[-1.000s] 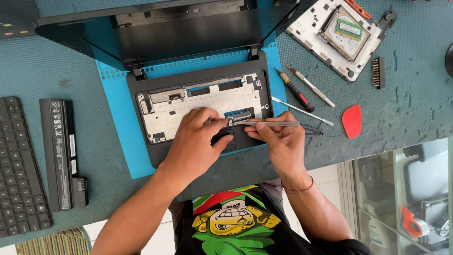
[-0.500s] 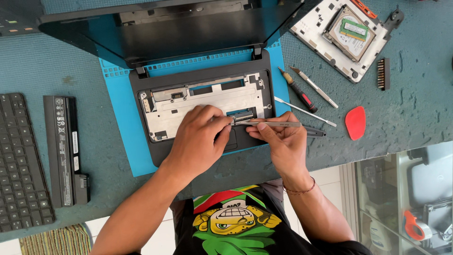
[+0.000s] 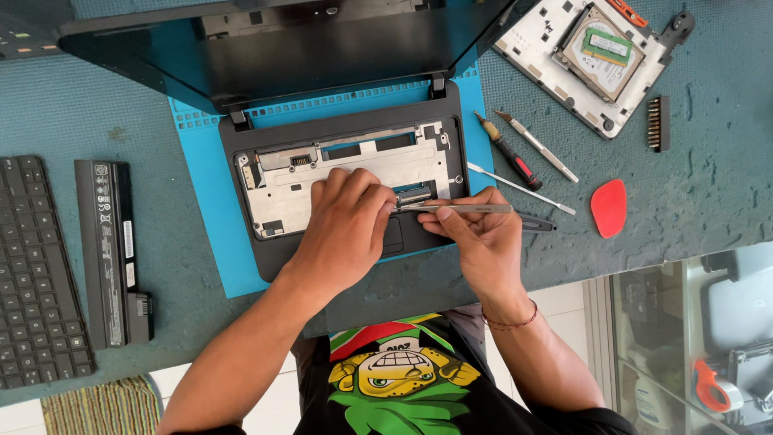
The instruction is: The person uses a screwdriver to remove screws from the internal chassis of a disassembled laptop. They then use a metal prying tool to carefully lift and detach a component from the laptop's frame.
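Note:
An opened small laptop (image 3: 266,242) lies on a blue mat (image 3: 205,217), keyboard removed, its silver inner plate (image 3: 362,161) exposed. My left hand (image 3: 346,229) presses flat on the plate's lower middle, fingertips at a small ribbon connector (image 3: 415,194). My right hand (image 3: 479,242) pinches silver tweezers (image 3: 467,208), their tip pointing left at that connector beside my left fingertips. The palm rest under my left hand is mostly hidden.
A removed keyboard (image 3: 32,274) and a black battery (image 3: 109,250) lie at the left. To the right lie a screwdriver (image 3: 507,151), a metal pick (image 3: 538,147), a thin spudger (image 3: 519,188), a red pry pick (image 3: 609,207), a bit holder (image 3: 659,123) and a cover with a drive (image 3: 596,56).
Both hands stay at the connector; the tweezers have barely shifted. The view has drifted slightly.

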